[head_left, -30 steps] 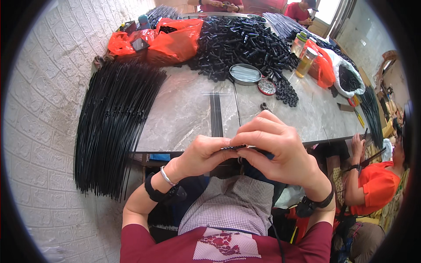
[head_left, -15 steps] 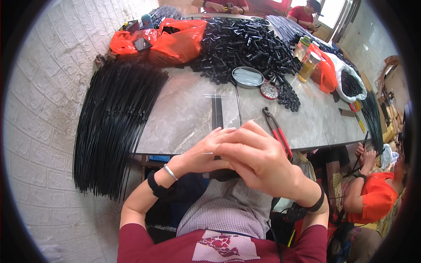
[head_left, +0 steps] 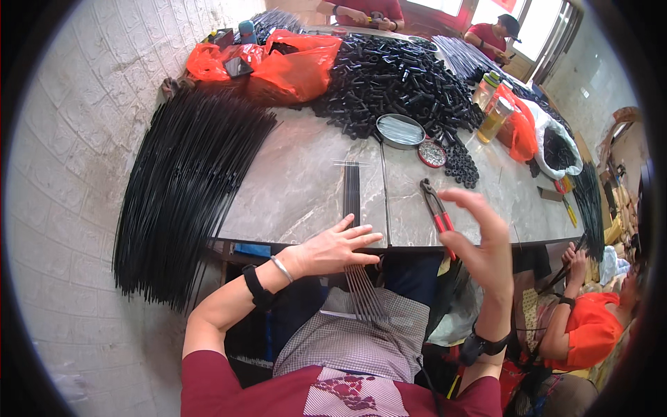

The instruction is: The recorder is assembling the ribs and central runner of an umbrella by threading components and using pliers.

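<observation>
My left hand (head_left: 337, 249) lies at the table's near edge with fingers spread, pressing on a row of thin black rods (head_left: 353, 191). The rods' near ends fan out past the edge over my apron-covered lap. Thin silver pins (head_left: 351, 164) cross their far ends. To the right, my right hand (head_left: 483, 247) is raised with thumb and fingers apart and nothing visible between them. Just beyond it, red-handled pincers (head_left: 442, 221) rest on the table, jaws pointing away from me.
A large bundle of black rods (head_left: 187, 187) hangs over the left edge. Beyond lie a heap of black tubular parts (head_left: 396, 76), a round tin of pins (head_left: 401, 132), a red-rimmed dish (head_left: 432, 154), orange bags (head_left: 299, 66) and a bottle (head_left: 495, 119). A co-worker (head_left: 590, 313) sits at right.
My right hand has moved right, away from my left, and its fingers have parted. My left hand has flattened onto the rods. Their fanned near ends now show.
</observation>
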`<state>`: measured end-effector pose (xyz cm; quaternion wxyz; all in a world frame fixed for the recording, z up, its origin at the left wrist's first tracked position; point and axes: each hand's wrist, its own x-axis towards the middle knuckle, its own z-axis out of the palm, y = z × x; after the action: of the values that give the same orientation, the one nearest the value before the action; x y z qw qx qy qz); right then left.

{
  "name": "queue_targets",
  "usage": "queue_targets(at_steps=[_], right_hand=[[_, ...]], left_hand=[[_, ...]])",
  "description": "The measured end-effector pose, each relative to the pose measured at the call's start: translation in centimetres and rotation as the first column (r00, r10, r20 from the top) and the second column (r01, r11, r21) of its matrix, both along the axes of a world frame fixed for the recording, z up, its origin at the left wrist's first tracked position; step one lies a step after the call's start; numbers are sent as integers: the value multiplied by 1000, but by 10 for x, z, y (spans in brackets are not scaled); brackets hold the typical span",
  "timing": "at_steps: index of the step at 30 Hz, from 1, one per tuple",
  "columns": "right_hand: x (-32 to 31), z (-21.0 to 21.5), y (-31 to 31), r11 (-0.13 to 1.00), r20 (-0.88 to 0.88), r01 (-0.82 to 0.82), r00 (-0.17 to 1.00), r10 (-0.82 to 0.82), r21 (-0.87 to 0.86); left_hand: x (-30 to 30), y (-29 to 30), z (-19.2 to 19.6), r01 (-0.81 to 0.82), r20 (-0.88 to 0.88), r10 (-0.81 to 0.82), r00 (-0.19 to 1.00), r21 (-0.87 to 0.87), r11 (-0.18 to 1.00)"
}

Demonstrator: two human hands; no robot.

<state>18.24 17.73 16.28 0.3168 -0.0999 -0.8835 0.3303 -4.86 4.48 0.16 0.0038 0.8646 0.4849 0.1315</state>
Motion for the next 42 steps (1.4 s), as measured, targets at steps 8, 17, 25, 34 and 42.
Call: queue_targets(at_steps=[8,17,25,34,42], right_hand=[[-19,-120,-25,990,262,-116,961,91,83],[-21,-152,-34,871,-95,-406,914,396,-277],[0,-160,-26,872,-44,-391,917,396,-294],[43,-165,-38,873,-34,-431,900,435,-229],[83,-175,-56,739,-137,-484,866,481,-468]], left_hand=[[62,-30,66,-28,181,-3,984,169,985],[103,-49,72,-162,322,50,945,330,930],[137,-50,-71,279,569,532,-627,-473,836],[147,10,-56,146,371,225,-901,-231,962],[174,3,-45,118,23,140,-990,-411,904]])
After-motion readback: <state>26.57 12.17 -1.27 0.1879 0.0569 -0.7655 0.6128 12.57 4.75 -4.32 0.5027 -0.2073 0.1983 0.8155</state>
